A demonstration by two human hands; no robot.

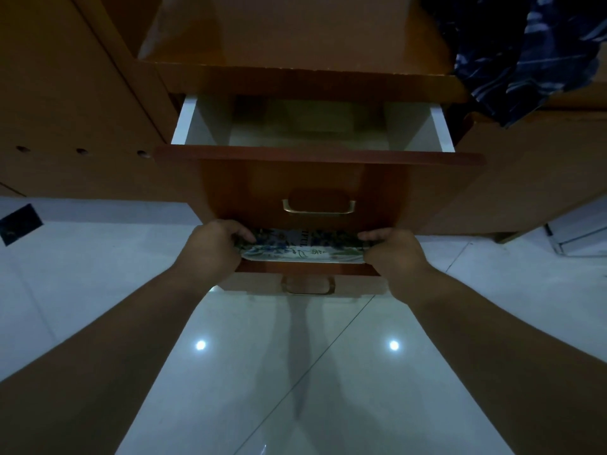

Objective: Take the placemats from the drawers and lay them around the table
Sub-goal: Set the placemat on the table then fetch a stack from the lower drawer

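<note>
A stack of floral placemats (302,246), white with blue flowers, lies in the lower drawer (305,269), which is pulled a little way out. My left hand (213,247) grips the stack's left end and my right hand (394,254) grips its right end, fingers curled over the top edge. Above it, the upper drawer (315,178) stands pulled far out, its white inside (249,133) showing; its front hides most of the lower drawer.
The wooden cabinet (82,110) surrounds the drawers. A dark blue patterned cloth (532,50) hangs at the upper right. Glossy white floor tiles (295,372) spread below. A small dark object (21,224) lies on the floor at the left, and a white box (578,234) at the right.
</note>
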